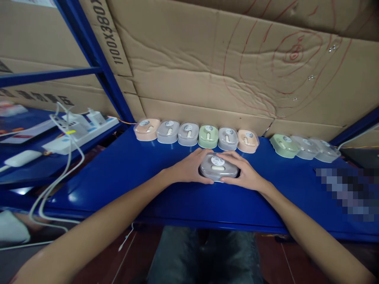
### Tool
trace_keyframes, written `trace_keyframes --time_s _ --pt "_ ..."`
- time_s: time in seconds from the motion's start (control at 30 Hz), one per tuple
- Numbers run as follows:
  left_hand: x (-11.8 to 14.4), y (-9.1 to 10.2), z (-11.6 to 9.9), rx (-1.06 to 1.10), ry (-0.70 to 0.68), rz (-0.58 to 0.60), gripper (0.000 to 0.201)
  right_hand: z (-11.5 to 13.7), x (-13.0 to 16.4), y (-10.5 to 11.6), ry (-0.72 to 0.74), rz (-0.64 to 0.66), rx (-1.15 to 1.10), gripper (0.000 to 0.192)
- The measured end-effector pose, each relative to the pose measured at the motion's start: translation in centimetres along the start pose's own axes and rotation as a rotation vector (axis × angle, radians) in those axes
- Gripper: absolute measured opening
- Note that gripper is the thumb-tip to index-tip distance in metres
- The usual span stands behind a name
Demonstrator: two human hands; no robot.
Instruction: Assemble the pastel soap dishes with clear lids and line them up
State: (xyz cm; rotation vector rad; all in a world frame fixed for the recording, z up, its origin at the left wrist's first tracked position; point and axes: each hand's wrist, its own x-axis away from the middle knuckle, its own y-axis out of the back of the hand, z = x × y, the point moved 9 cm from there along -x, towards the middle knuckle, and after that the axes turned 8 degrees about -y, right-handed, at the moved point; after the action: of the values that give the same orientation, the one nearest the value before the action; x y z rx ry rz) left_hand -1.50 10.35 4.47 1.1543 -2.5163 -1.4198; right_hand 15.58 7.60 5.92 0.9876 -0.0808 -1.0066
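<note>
The left hand [189, 167] and right hand [248, 172] grip a grey lidded box [217, 172] from either side, their fingers [235, 156] partly spread and curved around its ends, over the blue worktop [183, 205], before a row of six peach, grey and green boxes [208, 138].

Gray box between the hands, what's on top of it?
The gray box carries a round white sticker, its print unreadable, and a pale oval tab. The left hand and right hand partly cover its ends; its underside is hidden.
</note>
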Motion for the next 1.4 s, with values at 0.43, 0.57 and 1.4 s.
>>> trace_keyframes --time_s 0.43,0.57,1.4 --pt "0.1 0.2 -0.1 -0.001 -0.001 0.001 0.101 -0.1 0.2 -0.1 -0.006 -0.002 -0.045 0.087" --pt "0.0 0.1 -0.2 0.001 -0.022 0.003 0.098 0.0 0.3 -0.2 -0.010 -0.015 -0.015 0.087" --pt "0.1 0.0 0.1 -0.070 -0.034 0.065 0.127 2.4 5.1 0.9 -0.092 -0.189 0.622 0.089"
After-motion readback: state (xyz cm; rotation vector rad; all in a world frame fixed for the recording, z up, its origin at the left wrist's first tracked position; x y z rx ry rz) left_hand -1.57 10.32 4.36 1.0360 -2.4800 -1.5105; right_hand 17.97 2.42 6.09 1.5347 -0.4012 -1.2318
